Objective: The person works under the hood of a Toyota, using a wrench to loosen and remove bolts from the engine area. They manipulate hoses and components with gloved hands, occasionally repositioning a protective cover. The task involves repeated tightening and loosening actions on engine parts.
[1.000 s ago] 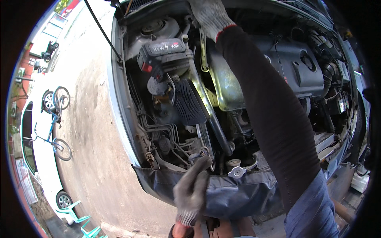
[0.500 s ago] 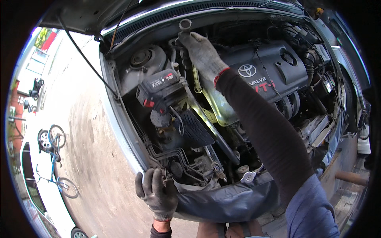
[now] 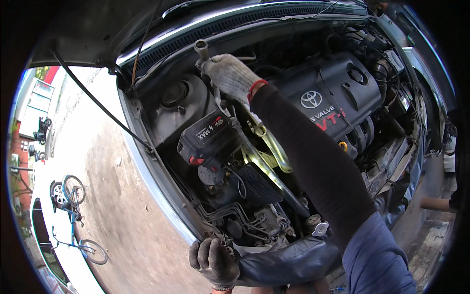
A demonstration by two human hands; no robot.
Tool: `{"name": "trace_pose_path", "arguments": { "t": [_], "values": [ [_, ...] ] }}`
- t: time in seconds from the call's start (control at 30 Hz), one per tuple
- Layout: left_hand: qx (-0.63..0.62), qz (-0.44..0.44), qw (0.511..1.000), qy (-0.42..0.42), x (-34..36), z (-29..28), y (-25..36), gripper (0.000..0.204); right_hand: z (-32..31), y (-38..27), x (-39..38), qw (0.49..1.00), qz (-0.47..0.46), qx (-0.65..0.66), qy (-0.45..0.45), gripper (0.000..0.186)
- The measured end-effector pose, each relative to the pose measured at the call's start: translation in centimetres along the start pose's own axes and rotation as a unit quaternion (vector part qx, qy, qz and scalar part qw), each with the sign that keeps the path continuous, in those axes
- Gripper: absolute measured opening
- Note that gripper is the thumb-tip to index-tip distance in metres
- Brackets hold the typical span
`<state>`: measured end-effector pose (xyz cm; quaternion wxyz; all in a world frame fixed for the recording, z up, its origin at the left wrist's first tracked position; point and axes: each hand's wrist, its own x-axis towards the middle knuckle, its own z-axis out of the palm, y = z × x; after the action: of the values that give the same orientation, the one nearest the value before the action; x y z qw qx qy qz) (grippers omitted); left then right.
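Observation:
My right hand (image 3: 230, 73), in a grey glove, reaches to the back of the engine bay. Its fingers are closed round a metal socket tool (image 3: 201, 46) whose round hollow end points up. At the front left corner of the bay my gloved left hand (image 3: 215, 263) rests with its fingers curled in; what they grip, if anything, is hidden. A cordless power tool with a black battery pack (image 3: 208, 134) lies between the hands. Beside it, a spanner's ring end (image 3: 259, 131) shows below my right wrist.
A black engine cover (image 3: 338, 93) fills the right of the bay. The bonnet prop rod (image 3: 98, 105) slants at the left. A dark cover (image 3: 289, 267) drapes the front edge. A blue bicycle (image 3: 73, 220) and white car stand on the ground outside.
My right hand has shifted left with the socket tool. My left hand's fingers have curled in more, and it sits lower and further right. The whole view has turned slightly.

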<state>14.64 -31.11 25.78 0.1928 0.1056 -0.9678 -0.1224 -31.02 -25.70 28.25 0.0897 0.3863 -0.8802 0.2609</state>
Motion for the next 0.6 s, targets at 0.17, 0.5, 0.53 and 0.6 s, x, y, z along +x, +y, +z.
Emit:
{"name": "trace_pose_path", "arguments": {
  "t": [0.17, 0.5, 0.53, 0.6],
  "values": [
    [-0.018, -0.026, 0.999, 0.007, -0.2, 0.0, 0.1, 0.038, -3.2, 0.2, -3.2, 0.984, -0.173, -0.031, 0.039, 0.022],
    [-0.229, -0.133, 0.964, 0.017, 3.5, -2.4, 4.3, 0.042, -14.7, -13.1, -19.6, 0.776, 0.256, 0.566, -0.106, 0.027],
    [-0.36, -0.197, 0.911, 0.027, 3.7, -2.8, 5.6, 0.045, -14.6, -15.0, -20.7, 0.695, 0.327, 0.631, -0.105, 0.027],
    [-0.645, -0.303, 0.694, -0.104, 4.0, -4.7, 7.7, 0.052, -13.9, -17.9, -21.9, 0.504, 0.436, 0.739, -0.099, 0.028]
  ]
}}
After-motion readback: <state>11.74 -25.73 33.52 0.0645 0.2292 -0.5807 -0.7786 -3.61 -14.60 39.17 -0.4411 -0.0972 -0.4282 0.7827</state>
